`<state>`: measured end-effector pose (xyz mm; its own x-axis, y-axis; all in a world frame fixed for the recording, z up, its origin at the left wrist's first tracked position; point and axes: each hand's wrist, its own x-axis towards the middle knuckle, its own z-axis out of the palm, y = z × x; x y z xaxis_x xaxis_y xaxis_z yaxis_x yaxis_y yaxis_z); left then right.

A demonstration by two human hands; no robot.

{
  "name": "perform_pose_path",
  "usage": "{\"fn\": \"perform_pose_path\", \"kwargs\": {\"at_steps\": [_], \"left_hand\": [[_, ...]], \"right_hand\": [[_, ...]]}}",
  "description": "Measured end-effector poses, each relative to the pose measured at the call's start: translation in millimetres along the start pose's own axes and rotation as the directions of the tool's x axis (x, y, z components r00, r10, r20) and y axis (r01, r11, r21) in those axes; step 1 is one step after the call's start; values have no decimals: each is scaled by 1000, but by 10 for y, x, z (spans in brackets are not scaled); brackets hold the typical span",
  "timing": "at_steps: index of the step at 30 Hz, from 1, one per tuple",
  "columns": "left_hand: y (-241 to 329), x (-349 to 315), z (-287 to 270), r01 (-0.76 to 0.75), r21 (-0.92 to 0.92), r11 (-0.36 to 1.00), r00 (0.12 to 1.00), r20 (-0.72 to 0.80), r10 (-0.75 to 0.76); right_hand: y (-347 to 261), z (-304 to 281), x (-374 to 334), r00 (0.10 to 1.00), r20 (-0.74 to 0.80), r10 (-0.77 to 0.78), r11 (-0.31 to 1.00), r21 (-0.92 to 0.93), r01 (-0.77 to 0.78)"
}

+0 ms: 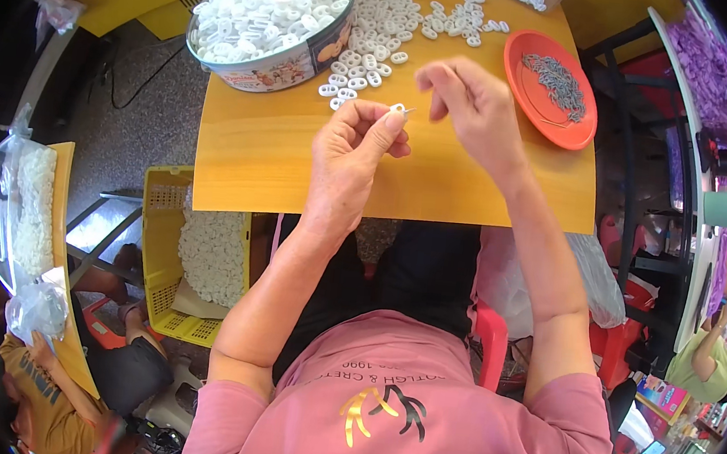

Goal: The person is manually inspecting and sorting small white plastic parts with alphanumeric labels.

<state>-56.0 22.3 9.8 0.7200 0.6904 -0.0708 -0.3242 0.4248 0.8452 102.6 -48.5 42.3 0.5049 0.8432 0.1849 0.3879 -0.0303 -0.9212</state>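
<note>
White piece [398, 109]: here it is in the head view, pinched up between left thumb and forefinger above the table, a thin tip [411, 110] poking out to the right; the piece's own long axis is too small to call.
Left hand [353, 152]: clamped on that piece, thumb on top, the other fingers curled under, forearm crossing the table's near edge.
Right hand [476, 106]: raised over the table, blurred, fingers bent; whether the fingertips are together or apart, or hold anything, I cannot tell.
Gap between hands: and this is the one to watch! The piece lies to the left of the right hand and slightly nearer the body, its tip facing that hand; the left is on it, the right is near but apart.
Red plate [529, 98]: just beyond the right hand on its outer side, carrying a tangle of grey metal bits [557, 84].
Loose pieces [383, 19]: white, scattered beyond the left hand, right beside a round tin [269, 76] heaped with more.
Table [472, 194]: smooth, yellow-brown, its edges bowed by the lens.
Floor side, left: a yellow basket [156, 246] with white pieces inside; farther out, a person in a brown shirt [62, 399] with a hand at a plastic bag [36, 309].
Far right: purple goods [703, 67] stacked high, and a person in a light green top [705, 365].
</note>
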Motion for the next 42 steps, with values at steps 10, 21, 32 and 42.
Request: {"fn": "perform_pose_path", "kwargs": {"at_steps": [10, 21, 32, 42], "left_hand": [[-51, 3, -82, 38, -16, 999, 999, 6, -38], [-31, 10, -76, 52, -13, 999, 999, 2, -52], [-41, -26, -21, 25, 15, 1000, 1000, -14, -25], [-6, -119, 166, -47, 184, 982, 999, 19, 44]], "right_hand": [[443, 39, 535, 911, 188, -366, 665, -632, 398], [323, -177, 184, 945, 248, -213, 679, -658, 325], [172, -388, -206, 978, 179, -106, 812, -552, 189], [-1, -123, -453, 921, 119, 370, 677, 644, -355]]}}
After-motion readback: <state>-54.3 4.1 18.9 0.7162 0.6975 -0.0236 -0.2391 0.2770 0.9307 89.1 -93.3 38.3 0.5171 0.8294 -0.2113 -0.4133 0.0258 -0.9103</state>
